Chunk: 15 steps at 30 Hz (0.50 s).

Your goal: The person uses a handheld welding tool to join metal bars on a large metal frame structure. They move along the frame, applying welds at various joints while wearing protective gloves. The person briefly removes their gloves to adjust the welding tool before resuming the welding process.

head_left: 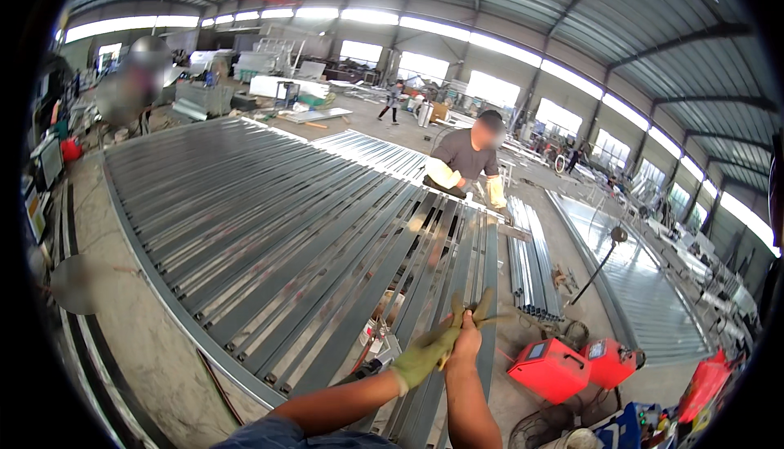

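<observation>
My left hand (429,355) wears a yellow-green work glove and reaches over slatted grey metal panels. Against it, my bare right hand (465,341) is closed on glove fabric. Spread glove fingers (483,306) stick out past both hands, slightly blurred; I cannot tell if they belong to the left glove or a second one. Below the hands lie long grey metal slats (400,269) with gaps between them. Through a gap beside my left wrist, a dark and grey tool (382,361) and a red-and-white object (373,333) show.
A co-worker (469,159) in pale gloves leans over the panel's far edge. Two red machine boxes (551,370) stand at right, with cables beside them. Bundled metal profiles (531,261) and another large panel (637,277) lie further right. A thin upright rod (594,273) stands between.
</observation>
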{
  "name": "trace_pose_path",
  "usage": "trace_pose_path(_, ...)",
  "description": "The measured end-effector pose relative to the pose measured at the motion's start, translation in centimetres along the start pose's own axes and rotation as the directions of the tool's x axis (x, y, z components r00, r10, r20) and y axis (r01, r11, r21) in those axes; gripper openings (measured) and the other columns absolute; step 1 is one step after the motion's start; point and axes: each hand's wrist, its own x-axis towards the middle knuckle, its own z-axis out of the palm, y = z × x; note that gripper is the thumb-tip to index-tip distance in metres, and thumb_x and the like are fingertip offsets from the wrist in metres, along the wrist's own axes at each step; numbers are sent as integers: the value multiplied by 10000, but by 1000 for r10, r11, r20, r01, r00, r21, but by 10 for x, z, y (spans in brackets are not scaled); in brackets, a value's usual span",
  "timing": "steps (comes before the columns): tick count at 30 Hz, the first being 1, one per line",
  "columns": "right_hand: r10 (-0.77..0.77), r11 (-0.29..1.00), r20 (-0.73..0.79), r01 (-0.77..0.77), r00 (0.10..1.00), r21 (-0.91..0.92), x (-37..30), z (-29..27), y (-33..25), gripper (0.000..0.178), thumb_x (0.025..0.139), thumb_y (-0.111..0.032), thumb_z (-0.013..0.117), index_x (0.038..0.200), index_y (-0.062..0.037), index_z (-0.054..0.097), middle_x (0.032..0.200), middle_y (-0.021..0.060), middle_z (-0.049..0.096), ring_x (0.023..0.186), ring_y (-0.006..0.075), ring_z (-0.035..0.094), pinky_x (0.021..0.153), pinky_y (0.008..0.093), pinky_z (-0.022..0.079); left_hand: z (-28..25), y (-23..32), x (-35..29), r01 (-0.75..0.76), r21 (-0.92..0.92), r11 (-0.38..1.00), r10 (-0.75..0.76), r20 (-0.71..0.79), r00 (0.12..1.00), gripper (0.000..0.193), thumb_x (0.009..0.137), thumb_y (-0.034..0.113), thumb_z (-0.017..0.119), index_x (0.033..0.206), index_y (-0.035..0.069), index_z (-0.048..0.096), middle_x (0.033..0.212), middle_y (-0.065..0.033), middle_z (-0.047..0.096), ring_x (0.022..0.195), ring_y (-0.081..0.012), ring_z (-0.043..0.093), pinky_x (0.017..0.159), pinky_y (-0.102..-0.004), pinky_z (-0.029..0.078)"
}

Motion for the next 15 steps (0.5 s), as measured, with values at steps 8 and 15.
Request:
trace_pose_path(8,-181,979,-42,175,983,-108,192,-122,-25,414,1155,-360,520,1121,-2,725,859,107,691,733,275,670,698,443,572,103,-48,86,1,49,999,-2,20,1000,735,1122,606,555,1672,123,490,1483,-181,701,1408,-386,644,1163,-387,495)
trace_pose_path(15,-516,669,-111,319,849,-671,151,-97,-105,518,1157,-431,516,986,0,746,781,113,689,653,267,660,618,449,557,107,18,52,-74,-30,997,79,231,970,670,1178,459,515,1733,114,368,1730,-213,457,1602,-274,443,1250,-348,382)
